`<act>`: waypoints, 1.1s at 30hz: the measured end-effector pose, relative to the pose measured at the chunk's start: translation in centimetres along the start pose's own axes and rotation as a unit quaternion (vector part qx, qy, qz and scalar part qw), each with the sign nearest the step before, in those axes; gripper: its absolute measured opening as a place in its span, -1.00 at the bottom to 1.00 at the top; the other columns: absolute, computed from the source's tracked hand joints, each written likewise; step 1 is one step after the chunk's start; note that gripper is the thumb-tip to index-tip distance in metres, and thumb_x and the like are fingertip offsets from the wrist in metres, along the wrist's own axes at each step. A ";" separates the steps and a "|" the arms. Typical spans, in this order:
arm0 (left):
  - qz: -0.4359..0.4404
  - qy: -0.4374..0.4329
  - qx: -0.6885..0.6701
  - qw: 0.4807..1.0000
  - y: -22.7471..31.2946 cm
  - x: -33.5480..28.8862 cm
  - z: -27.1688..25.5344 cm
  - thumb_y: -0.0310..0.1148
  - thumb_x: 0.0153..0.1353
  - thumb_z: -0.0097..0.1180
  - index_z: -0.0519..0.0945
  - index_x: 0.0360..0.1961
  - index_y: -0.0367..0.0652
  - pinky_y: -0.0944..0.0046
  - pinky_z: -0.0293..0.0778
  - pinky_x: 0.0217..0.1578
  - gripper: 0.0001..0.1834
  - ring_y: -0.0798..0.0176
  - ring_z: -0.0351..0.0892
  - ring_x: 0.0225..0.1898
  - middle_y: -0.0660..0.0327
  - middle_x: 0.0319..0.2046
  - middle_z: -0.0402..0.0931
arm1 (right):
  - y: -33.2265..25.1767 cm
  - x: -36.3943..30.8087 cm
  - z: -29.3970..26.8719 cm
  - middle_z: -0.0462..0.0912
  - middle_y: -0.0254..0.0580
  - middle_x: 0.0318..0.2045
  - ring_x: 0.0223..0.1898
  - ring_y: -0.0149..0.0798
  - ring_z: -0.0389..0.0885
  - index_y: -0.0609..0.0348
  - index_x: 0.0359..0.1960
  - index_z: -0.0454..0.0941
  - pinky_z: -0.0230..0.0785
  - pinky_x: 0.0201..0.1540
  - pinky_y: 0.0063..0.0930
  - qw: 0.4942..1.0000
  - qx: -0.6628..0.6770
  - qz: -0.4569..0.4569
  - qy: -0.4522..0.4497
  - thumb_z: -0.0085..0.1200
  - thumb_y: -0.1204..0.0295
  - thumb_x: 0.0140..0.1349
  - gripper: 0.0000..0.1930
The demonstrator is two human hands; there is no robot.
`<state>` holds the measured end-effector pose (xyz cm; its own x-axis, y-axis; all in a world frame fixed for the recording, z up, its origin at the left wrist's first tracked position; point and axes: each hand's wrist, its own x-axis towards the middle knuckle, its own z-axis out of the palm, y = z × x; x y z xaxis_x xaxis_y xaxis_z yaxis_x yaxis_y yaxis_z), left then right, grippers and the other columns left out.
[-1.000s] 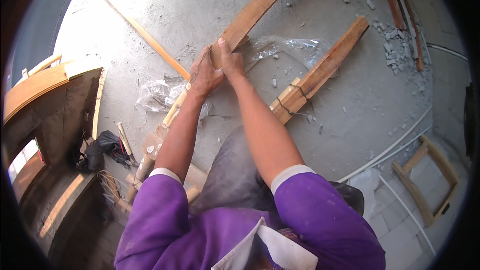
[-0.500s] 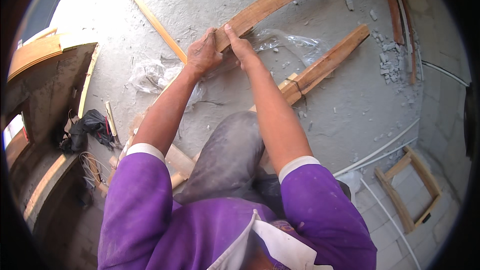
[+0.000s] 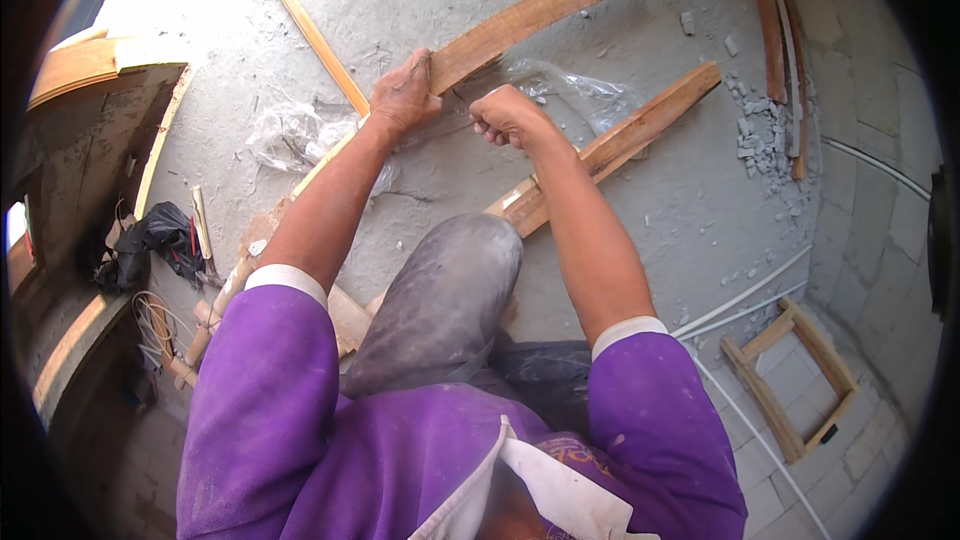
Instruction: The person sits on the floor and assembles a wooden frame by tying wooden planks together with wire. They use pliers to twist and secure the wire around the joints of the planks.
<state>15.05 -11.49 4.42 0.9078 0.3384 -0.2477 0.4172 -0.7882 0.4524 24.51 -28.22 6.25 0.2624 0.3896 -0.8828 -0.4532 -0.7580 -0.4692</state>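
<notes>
A reddish-brown wooden board (image 3: 550,12) stretches away from me toward the upper right, looking curved near the picture's rim. My left hand (image 3: 405,95) is closed round its near end. Just right of that end, and apart from the board, is my right hand (image 3: 510,118), curled into a fist; whatever its fingers may hold is hidden. Below the fist, a second timber (image 3: 655,115) slants across the floor, partly covered by my right forearm. Clear plastic wrap (image 3: 590,95) lies between the two pieces of wood.
A thin wooden strip (image 3: 310,30) runs toward my left wrist, near more crumpled plastic (image 3: 285,135). Grey rubble (image 3: 760,135) and long brown boards (image 3: 768,30) lie by the right wall. White pipes (image 3: 750,290) and a wooden frame (image 3: 770,395) are lower right; a black bag (image 3: 170,240) sits left.
My right hand has let go of the board and moved right and slightly toward me, closing into a fist. The left hand keeps its hold. The view has shifted a little.
</notes>
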 end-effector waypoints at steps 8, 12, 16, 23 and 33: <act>0.000 0.007 -0.003 1.000 -0.3 0.0 0.4 -0.33 0.00 0.18 0.36 0.07 -0.12 -0.06 0.54 -0.11 -0.44 -0.21 0.63 -0.14 -0.12 -0.18 0.60 | 1.8 3.3 2.3 0.60 -0.07 -0.48 -0.60 -0.20 0.58 0.35 -0.26 0.54 0.36 -0.59 -0.31 0.991 -0.036 0.118 0.053 -0.06 0.24 0.35 -0.66; 0.020 0.026 -0.004 0.999 0.2 -0.2 0.2 -0.33 0.00 0.16 0.36 0.10 -0.15 -0.02 0.53 -0.07 -0.43 -0.18 0.62 -0.09 -0.12 -0.15 0.60 | 2.9 5.6 2.3 0.58 -0.02 -0.51 -0.58 -0.10 0.59 0.43 -0.19 0.54 0.37 -0.57 -0.21 0.980 -0.191 0.045 0.036 -0.05 0.34 0.27 -0.69; -0.012 0.010 -0.001 1.000 0.2 -0.7 -0.4 -0.34 -0.01 0.15 0.36 0.12 -0.17 0.02 0.49 -0.01 -0.41 -0.14 0.59 -0.03 -0.13 -0.09 0.58 | 0.4 3.7 3.1 0.58 0.05 -0.52 -0.60 -0.03 0.56 0.46 -0.32 0.57 0.34 -0.57 -0.12 0.987 -0.151 0.027 0.041 -0.06 0.45 0.13 -0.74; -0.027 -0.019 0.006 0.999 0.9 -0.1 -0.7 -0.29 -0.02 0.17 0.33 0.19 -0.13 0.02 0.44 0.05 -0.33 -0.13 0.58 0.02 -0.09 -0.05 0.58 | 2.9 6.2 4.5 0.70 0.22 -0.28 -0.16 0.14 0.69 0.33 -0.32 0.67 0.50 -0.04 -0.12 0.928 -0.211 -0.137 0.276 0.02 0.43 0.10 -0.76; -0.003 0.051 -0.014 0.999 0.1 -0.3 0.5 -0.29 -0.05 0.19 0.34 0.20 -0.07 0.03 0.47 0.01 -0.31 -0.12 0.59 0.00 -0.05 -0.05 0.59 | 3.8 5.2 5.0 0.68 0.26 -0.22 -0.11 0.19 0.66 0.29 -0.29 0.69 0.50 -0.02 -0.06 0.920 -0.266 -0.119 0.263 0.01 0.43 0.15 -0.76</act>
<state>14.86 -11.96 4.09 0.9043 0.3946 -0.1631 0.4225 -0.7715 0.4757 19.86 -26.43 -0.26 0.7396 0.3766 -0.5579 0.1153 -0.8875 -0.4462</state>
